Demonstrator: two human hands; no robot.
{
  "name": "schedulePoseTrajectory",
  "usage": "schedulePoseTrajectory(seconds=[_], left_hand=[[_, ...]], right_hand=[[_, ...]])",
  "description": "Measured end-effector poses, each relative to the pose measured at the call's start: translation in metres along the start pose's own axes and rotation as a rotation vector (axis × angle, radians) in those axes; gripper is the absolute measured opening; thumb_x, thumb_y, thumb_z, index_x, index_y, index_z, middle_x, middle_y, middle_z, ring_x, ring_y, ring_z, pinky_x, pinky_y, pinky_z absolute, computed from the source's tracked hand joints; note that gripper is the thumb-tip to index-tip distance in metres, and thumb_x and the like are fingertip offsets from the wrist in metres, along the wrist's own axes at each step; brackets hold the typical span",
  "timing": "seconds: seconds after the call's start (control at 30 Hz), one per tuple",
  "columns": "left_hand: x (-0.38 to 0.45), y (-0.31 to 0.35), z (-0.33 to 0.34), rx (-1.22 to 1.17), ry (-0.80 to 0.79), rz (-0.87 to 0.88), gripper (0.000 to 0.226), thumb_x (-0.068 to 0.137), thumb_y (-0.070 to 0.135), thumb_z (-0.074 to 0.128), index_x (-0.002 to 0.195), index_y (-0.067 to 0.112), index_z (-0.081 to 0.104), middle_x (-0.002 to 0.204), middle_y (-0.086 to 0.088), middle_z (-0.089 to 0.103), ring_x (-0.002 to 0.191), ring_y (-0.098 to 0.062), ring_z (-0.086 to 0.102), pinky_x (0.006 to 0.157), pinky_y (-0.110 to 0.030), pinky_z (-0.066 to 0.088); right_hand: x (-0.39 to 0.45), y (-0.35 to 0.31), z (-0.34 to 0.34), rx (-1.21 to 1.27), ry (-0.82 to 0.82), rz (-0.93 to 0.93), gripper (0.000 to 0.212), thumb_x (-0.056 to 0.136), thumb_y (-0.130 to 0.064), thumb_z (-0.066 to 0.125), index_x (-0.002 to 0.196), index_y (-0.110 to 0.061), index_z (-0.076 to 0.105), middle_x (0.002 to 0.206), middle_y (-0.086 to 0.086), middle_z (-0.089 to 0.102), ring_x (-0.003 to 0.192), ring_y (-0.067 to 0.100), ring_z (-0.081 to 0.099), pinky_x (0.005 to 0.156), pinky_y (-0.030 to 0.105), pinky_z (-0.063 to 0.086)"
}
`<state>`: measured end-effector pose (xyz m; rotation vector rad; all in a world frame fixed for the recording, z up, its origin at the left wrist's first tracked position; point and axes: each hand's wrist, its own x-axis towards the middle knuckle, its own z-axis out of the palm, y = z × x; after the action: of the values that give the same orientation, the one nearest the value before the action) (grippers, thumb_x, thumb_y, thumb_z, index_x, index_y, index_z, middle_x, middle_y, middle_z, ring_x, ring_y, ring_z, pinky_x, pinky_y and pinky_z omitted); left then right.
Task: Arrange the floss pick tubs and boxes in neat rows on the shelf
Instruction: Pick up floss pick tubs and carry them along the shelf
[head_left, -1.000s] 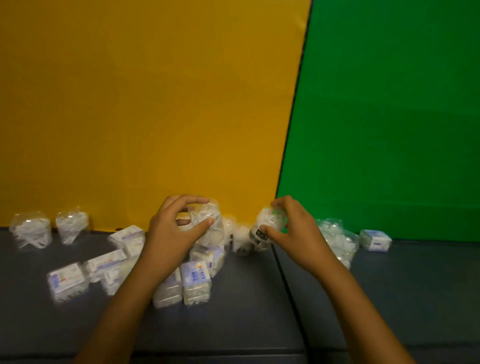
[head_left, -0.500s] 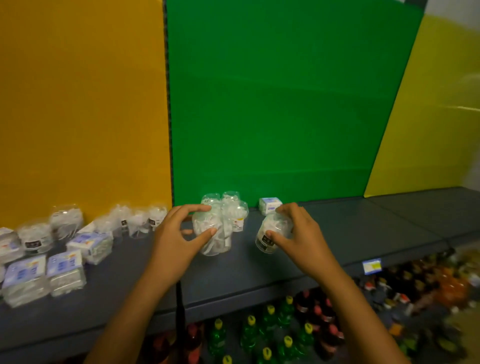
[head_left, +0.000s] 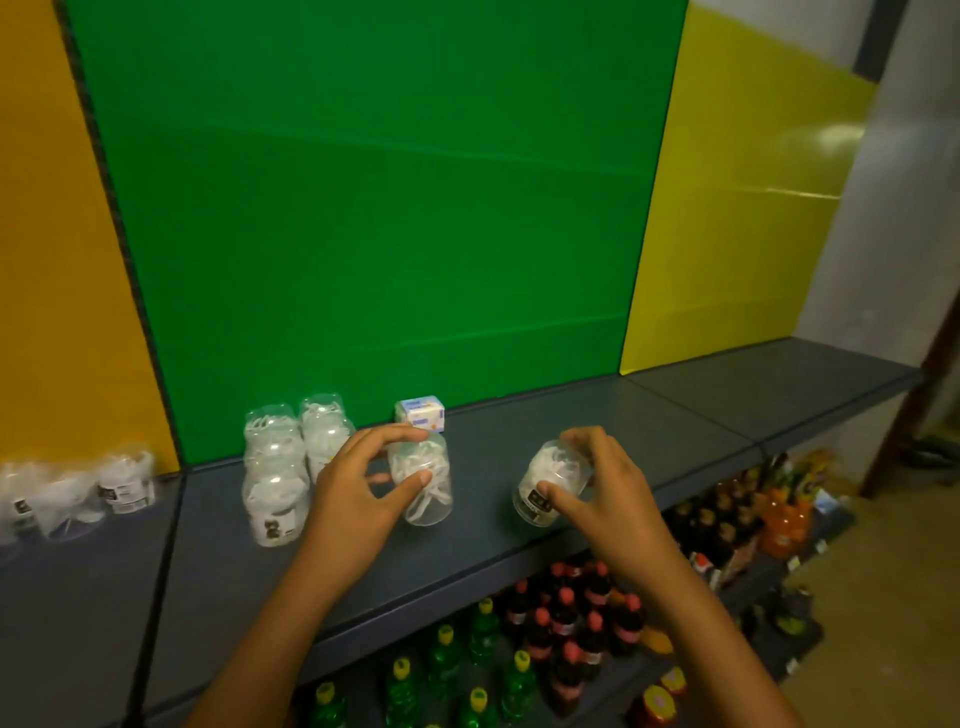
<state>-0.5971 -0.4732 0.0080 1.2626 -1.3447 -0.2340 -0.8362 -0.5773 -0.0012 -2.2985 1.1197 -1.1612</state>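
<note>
Partly hidden, left hand (head_left: 358, 483) gripping tub (head_left: 423, 483)

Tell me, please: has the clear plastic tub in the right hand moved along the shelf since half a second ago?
Yes. The clear plastic tub in the right hand moved rightward, away from the small white box against the green back panel.

Saw clear glossy plastic tubs (head_left: 422, 480), smooth-walled, with white floss picks inside, some with paper labels. Noted a small white-and-blue cardboard box (head_left: 421, 413), a matt dark grey shelf (head_left: 571, 431), smooth, faintly sheened green backing panel (head_left: 374, 208) and glossy plastic bottles (head_left: 561, 631) below.
</note>
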Motion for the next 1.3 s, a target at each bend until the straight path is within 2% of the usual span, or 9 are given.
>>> schedulePoseTrajectory(seconds=[0.17,0.43,0.63,0.77,0.9,0.97,1.1,1.17,1.3], left_hand=[[0.041,-0.024,0.057,-0.076,-0.017,-0.005,0.033,0.078,0.004,0.074,0.106,0.018,0.066,0.123,0.003,0.06,0.107,-0.001,0.059,0.081,-0.016,0.053],[0.124,-0.062,0.12,-0.113,0.032,-0.022,0.036,0.076,0.005,0.076,0.107,0.02,0.066,0.124,0.001,0.06,0.107,-0.006,0.061,0.086,-0.024,0.055],[0.165,-0.092,0.154,-0.064,0.065,-0.04,0.038,0.076,0.007,0.076,0.105,0.029,0.065,0.124,0.005,0.059,0.108,-0.008,0.061,0.086,-0.029,0.055],[0.18,-0.103,0.172,-0.009,0.072,-0.087,0.037,0.077,0.007,0.076,0.106,0.026,0.064,0.123,0.005,0.059,0.105,-0.004,0.061,0.085,-0.028,0.056],[0.201,-0.114,0.188,0.056,0.099,-0.119,0.036,0.077,0.006,0.076,0.106,0.024,0.064,0.119,0.006,0.059,0.101,0.008,0.058,0.082,-0.02,0.055],[0.209,-0.122,0.197,0.081,0.122,-0.146,0.036,0.077,0.006,0.076,0.106,0.023,0.064,0.117,0.005,0.059,0.1,0.005,0.058,0.082,-0.023,0.056],[0.224,-0.139,0.215,0.15,0.169,-0.219,0.037,0.076,0.005,0.077,0.105,0.024,0.063,0.116,0.001,0.058,0.104,-0.011,0.059,0.083,-0.033,0.058],[0.228,-0.147,0.224,0.177,0.201,-0.245,0.039,0.075,0.005,0.077,0.105,0.025,0.063,0.116,0.001,0.058,0.105,-0.013,0.059,0.084,-0.036,0.058],[0.238,-0.162,0.242,0.249,0.243,-0.291,0.04,0.074,0.008,0.079,0.106,0.027,0.063,0.114,0.003,0.059,0.104,-0.013,0.059,0.087,-0.041,0.055]], right_hand=[[0.032,0.047,-0.016,-0.04,0.014,0.021,0.047,0.084,-0.034,0.073,0.123,-0.025,0.048,0.122,-0.004,0.051,0.108,0.013,0.053,0.088,0.027,0.045],[0.128,0.101,-0.031,-0.078,-0.005,-0.027,0.044,0.082,-0.03,0.076,0.118,-0.025,0.051,0.116,-0.004,0.053,0.104,0.011,0.053,0.082,0.018,0.041],[0.173,0.151,-0.01,-0.032,-0.057,-0.058,0.042,0.08,-0.028,0.078,0.115,-0.029,0.053,0.115,-0.008,0.055,0.102,0.008,0.054,0.076,0.004,0.037],[0.198,0.178,0.002,0.008,-0.073,-0.047,0.043,0.078,-0.026,0.08,0.114,-0.029,0.055,0.114,-0.008,0.057,0.102,0.009,0.056,0.079,0.01,0.041],[0.23,0.198,0.017,0.036,-0.079,-0.071,0.046,0.077,-0.027,0.081,0.116,-0.028,0.056,0.114,-0.008,0.056,0.102,0.008,0.056,0.085,0.023,0.049],[0.243,0.208,0.026,0.057,-0.106,-0.096,0.046,0.077,-0.025,0.081,0.116,-0.028,0.056,0.114,-0.007,0.054,0.102,0.008,0.054,0.087,0.025,0.049],[0.272,0.227,0.041,0.09,-0.185,-0.133,0.046,0.078,-0.024,0.08,0.117,-0.027,0.056,0.113,-0.006,0.051,0.101,0.008,0.052,0.085,0.018,0.043],[0.285,0.236,0.048,0.102,-0.231,-0.16,0.046,0.078,-0.023,0.08,0.117,-0.026,0.057,0.113,-0.005,0.05,0.1,0.006,0.05,0.082,0.012,0.039],[0.311,0.254,0.058,0.147,-0.261,-0.187,0.045,0.076,-0.019,0.081,0.115,-0.024,0.059,0.114,-0.003,0.047,0.101,0.008,0.051,0.087,0.015,0.037]])
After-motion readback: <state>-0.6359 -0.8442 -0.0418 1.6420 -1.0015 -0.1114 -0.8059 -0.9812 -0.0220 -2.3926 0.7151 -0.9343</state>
